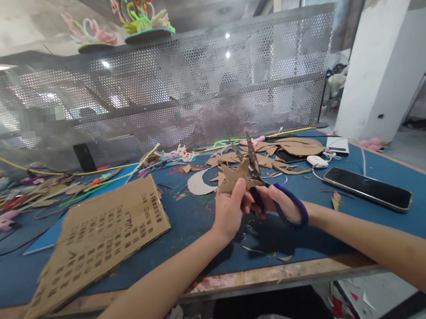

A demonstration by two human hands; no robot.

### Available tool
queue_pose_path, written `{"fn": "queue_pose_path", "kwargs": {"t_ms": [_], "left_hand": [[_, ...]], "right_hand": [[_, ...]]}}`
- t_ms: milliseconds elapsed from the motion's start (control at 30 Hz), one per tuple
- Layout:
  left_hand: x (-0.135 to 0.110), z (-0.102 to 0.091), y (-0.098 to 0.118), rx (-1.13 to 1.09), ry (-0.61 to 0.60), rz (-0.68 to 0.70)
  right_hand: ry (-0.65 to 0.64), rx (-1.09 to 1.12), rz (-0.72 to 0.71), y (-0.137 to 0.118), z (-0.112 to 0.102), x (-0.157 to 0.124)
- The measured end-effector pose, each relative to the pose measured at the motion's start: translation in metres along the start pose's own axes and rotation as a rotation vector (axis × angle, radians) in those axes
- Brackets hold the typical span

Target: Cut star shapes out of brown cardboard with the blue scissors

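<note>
Between the thumb and fingers of my left hand (232, 211) is a brown cardboard star (234, 176), held above the table. My right hand (282, 202) grips scissors (292, 202) with dark blue handles. Their blades (251, 156) are spread apart and point away from me, just right of the star. Whether a blade touches the star's edge I cannot tell. Behind my hands a white crescent-shaped cutout (199, 183) lies flat, with cardboard scraps (271, 160) beside it.
A large printed cardboard sheet (107, 231) overhangs the front edge at left. On the right lie a phone (367, 188), white earbuds case (317, 161) and cables. Fuzzy craft stems (180, 155) line the back, before a perforated metal screen (186, 89). Small offcuts (284, 258) lie near me.
</note>
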State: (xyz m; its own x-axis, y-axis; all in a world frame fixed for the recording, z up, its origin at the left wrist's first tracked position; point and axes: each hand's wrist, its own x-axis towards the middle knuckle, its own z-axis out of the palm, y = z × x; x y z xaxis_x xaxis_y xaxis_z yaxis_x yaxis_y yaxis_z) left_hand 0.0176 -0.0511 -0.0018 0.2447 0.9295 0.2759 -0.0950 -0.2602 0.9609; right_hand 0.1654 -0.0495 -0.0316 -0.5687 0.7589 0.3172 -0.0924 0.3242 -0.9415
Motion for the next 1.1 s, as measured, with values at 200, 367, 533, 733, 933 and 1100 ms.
{"fn": "queue_pose_path", "kwargs": {"t_ms": [200, 367, 533, 733, 933, 1100], "left_hand": [[-0.001, 0.003, 0.002, 0.074, -0.05, 0.045], [-0.003, 0.003, 0.003, 0.055, -0.028, 0.021], [-0.001, 0.001, 0.002, 0.087, 0.016, 0.026], [-0.002, 0.002, 0.002, 0.06, -0.05, 0.015], [-0.004, 0.005, -0.001, 0.048, -0.108, -0.031], [-0.004, 0.004, -0.003, 0.089, -0.112, -0.026]], "right_hand": [[0.116, -0.001, 0.048, -0.002, 0.0, -0.005], [0.131, -0.086, 0.024, -0.009, 0.0, -0.009], [0.131, -0.092, 0.072, -0.005, -0.003, -0.008], [0.133, -0.122, 0.083, 0.001, -0.002, -0.01], [0.161, -0.051, 0.11, -0.007, 0.004, -0.009], [0.209, -0.108, 0.113, -0.007, 0.004, -0.01]]}}
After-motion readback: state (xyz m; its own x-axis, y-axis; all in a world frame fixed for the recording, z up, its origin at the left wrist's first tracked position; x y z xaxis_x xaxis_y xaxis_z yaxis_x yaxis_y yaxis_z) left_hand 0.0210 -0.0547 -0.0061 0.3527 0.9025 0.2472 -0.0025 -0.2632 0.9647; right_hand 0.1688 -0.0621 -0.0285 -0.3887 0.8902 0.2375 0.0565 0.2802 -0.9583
